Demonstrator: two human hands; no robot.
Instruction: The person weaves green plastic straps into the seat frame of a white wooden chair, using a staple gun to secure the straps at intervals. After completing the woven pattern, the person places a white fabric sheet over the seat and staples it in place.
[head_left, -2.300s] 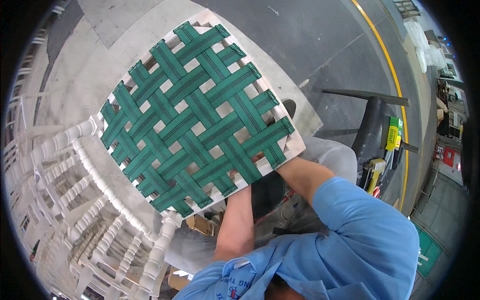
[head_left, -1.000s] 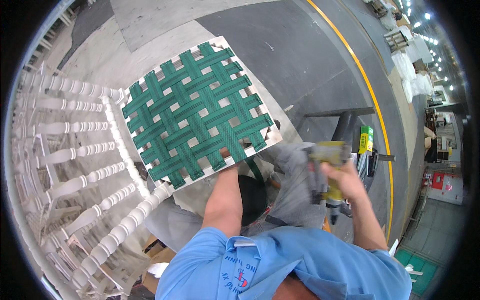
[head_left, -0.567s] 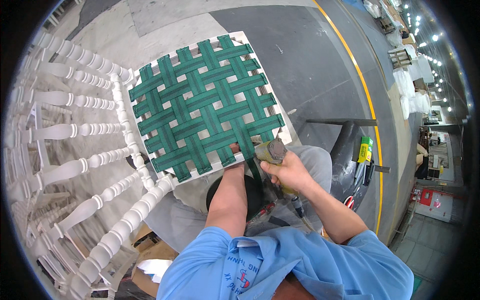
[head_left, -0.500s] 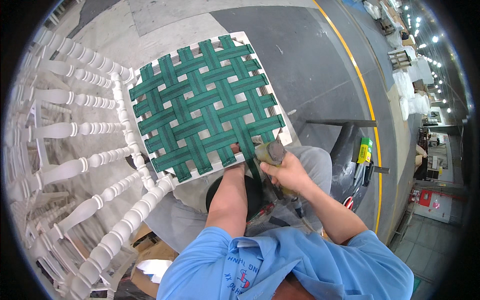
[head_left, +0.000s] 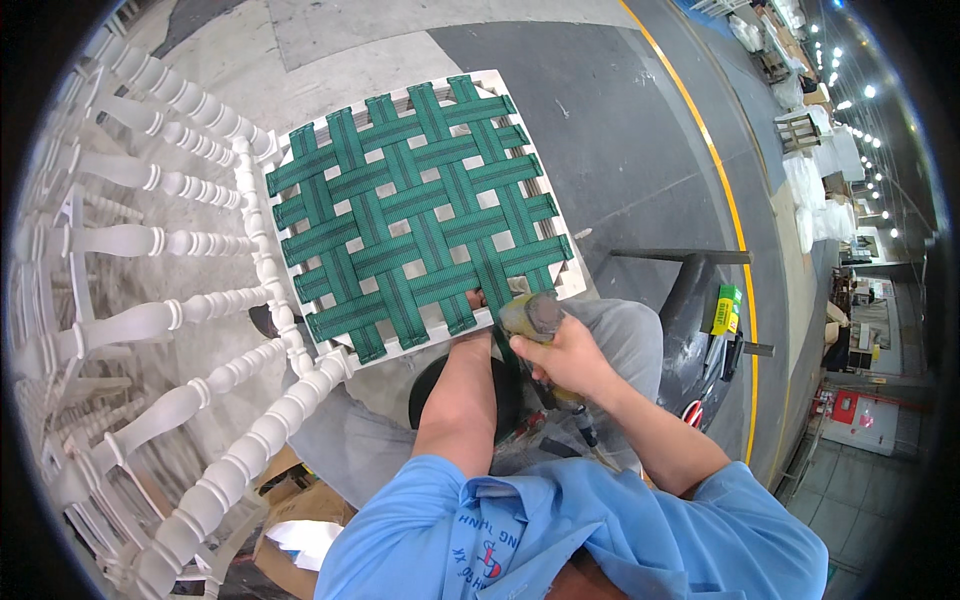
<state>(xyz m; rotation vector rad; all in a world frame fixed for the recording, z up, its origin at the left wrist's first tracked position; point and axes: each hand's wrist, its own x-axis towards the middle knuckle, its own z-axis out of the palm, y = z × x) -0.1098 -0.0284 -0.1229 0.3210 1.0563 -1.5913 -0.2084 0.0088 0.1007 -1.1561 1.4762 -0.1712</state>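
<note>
In front of me is a white chair seat frame (head_left: 492, 88) with green webbing straps (head_left: 405, 210) woven across it. My right hand (head_left: 572, 355) is wrapped round a worn yellowish staple gun (head_left: 530, 318), with an air hose fitting at its lower end. The gun's head lies over one strap at the seat's near edge, and the strap's loose tail hangs below. My left hand (head_left: 476, 298) reaches under the near rail. Only a bit of it shows through a gap in the webbing, its fingers mostly hidden.
White turned spindles (head_left: 215, 490) of the chair stand at my left. A dark stand (head_left: 690, 310) on my right carries a green and yellow box (head_left: 727, 310) and red-handled scissors (head_left: 692, 412). An open cardboard box (head_left: 285, 550) sits at lower left.
The staple gun in my right hand has moved slightly left, onto the strap at the near rail. My left hand stays under the seat. The whole view has shifted a little.
</note>
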